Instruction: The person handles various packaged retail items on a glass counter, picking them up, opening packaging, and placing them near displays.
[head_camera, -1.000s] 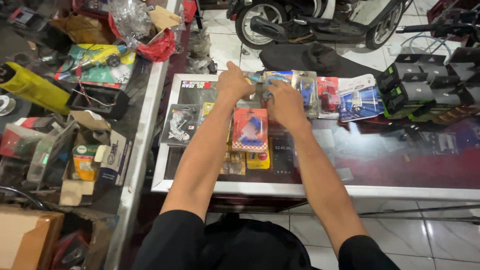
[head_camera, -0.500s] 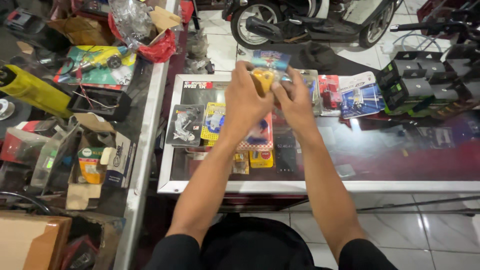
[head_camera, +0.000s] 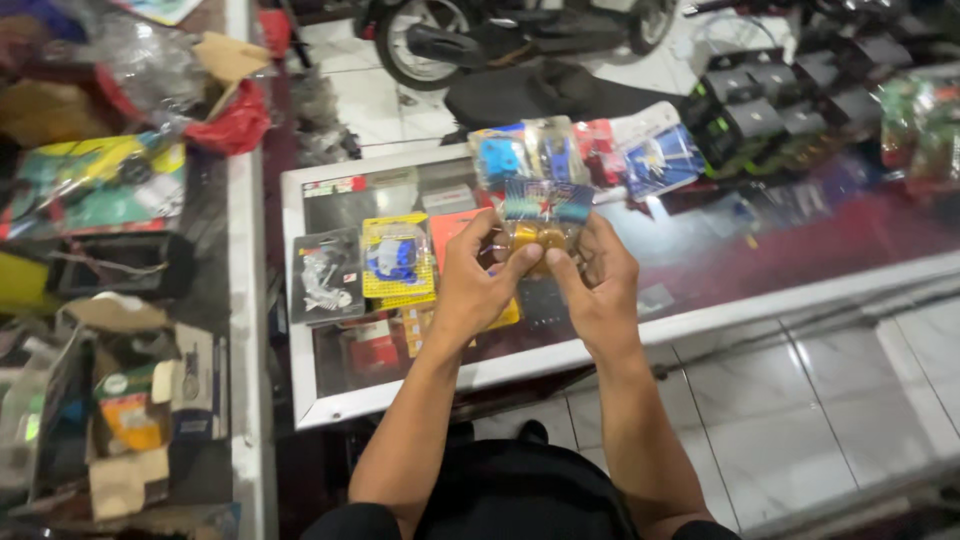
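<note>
Both hands, left hand (head_camera: 470, 285) and right hand (head_camera: 598, 285), are pinching a small gold-part packet (head_camera: 540, 225) above the glass surface (head_camera: 760, 250); looks like inspecting, next needing a steady grip.

Glass counter (head_camera: 800, 260), white tiled floor (head_camera: 800, 420)

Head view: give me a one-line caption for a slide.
Both hands, left hand and right hand, hold a small clear packet of gold parts above a glass display counter.

Motorbike parts shop; glass display counter (head_camera: 800, 290); packaged accessories (head_camera: 398, 260); parked motorcycle (head_camera: 520, 30) behind.
</note>
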